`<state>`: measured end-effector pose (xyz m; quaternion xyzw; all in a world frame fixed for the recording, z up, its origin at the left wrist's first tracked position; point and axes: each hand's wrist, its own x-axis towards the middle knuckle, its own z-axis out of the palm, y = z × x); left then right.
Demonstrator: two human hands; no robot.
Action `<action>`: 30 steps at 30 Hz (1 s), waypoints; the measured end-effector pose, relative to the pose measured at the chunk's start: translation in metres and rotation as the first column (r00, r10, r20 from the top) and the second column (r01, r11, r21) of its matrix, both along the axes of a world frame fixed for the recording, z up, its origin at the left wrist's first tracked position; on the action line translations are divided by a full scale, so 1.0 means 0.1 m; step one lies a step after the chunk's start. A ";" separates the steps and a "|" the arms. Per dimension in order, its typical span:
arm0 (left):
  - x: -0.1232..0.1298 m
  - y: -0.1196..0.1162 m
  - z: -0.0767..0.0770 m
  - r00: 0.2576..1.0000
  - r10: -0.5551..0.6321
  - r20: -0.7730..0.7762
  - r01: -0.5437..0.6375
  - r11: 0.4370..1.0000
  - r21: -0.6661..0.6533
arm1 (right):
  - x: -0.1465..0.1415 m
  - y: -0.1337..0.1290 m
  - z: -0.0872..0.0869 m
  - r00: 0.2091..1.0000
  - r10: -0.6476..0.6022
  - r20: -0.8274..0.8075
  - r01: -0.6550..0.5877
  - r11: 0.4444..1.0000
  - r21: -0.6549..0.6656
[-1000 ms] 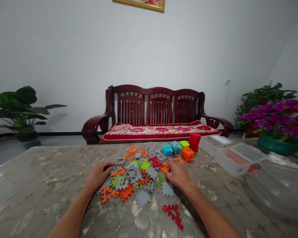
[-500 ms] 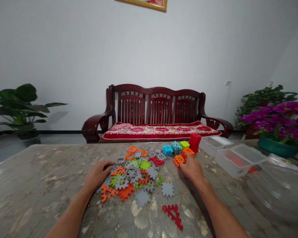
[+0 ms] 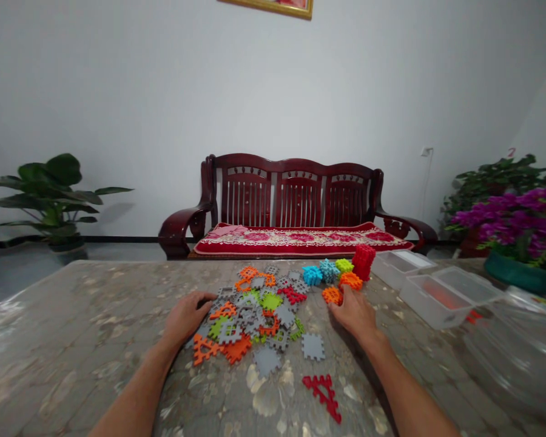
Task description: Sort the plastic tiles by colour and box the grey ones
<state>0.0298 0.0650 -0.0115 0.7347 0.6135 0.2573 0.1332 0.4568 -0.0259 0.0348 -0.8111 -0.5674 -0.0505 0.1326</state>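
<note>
My left hand (image 3: pixel 188 317) rests at the left edge of a loose pile of toothed interlocking puzzle tiles (image 3: pixel 250 318) in grey, orange, green and red. Its thumb and fingers are apart and it holds nothing. My right hand (image 3: pixel 355 312) is at the near side of two small orange tile stacks, the left one (image 3: pixel 332 295) and the right one (image 3: pixel 350 280). Thumb and forefinger are spread there; the other fingertips are hidden. Behind stand blue (image 3: pixel 312 275), blue-grey (image 3: pixel 329 271), lime (image 3: pixel 344 266) and tall red (image 3: pixel 363 263) stacks.
A grey square tile (image 3: pixel 312 346) and a red triangular tile (image 3: pixel 323 394) lie apart from the pile. Clear plastic boxes (image 3: pixel 432 303) and a transparent lid-like container (image 3: pixel 519 358) are at the right, beside purple flowers (image 3: pixel 519 221). A wooden bench (image 3: pixel 295 188) stands beyond the table.
The view has swung slightly left. My right hand has drawn back a little toward me from the orange stacks. My left hand and the pile look nearly the same.
</note>
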 end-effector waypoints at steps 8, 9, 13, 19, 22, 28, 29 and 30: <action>0.03 -0.05 0.02 1.000 0.029 -0.004 -0.029 0.999 -0.015 | -0.60 -0.10 0.09 0.816 0.566 -0.117 -0.539 0.818 0.201; 0.03 -0.05 0.03 1.000 0.030 -0.008 -0.030 0.999 -0.015 | -0.70 -0.12 0.08 0.751 0.648 -0.125 -0.618 0.758 0.209; 0.04 -0.05 0.03 0.999 0.029 -0.017 -0.030 0.999 -0.012 | -1.00 -0.15 0.01 0.612 0.785 -0.095 -0.766 0.618 0.178; 0.03 -0.04 0.00 0.999 0.040 -0.021 -0.040 0.999 -0.007 | -1.04 -0.12 -0.12 0.573 0.819 -0.019 -0.791 0.559 0.246; 0.03 -0.03 -0.01 0.999 0.036 -0.028 -0.036 0.999 -0.015 | -0.99 -0.11 -0.08 0.594 0.804 -0.032 -0.741 0.562 0.368; 0.02 -0.02 -0.01 0.999 0.026 -0.020 -0.026 1.000 -0.010 | -0.63 0.09 0.01 0.651 0.552 -0.521 -0.378 0.831 0.408; 0.02 -0.02 -0.01 0.999 0.024 -0.021 -0.024 1.000 -0.011 | -0.54 0.14 0.01 0.643 0.502 -0.578 -0.345 0.864 0.366; 0.02 -0.01 -0.01 1.000 0.022 -0.022 -0.023 1.000 -0.014 | -0.43 0.18 0.00 0.651 0.464 -0.601 -0.324 0.886 0.332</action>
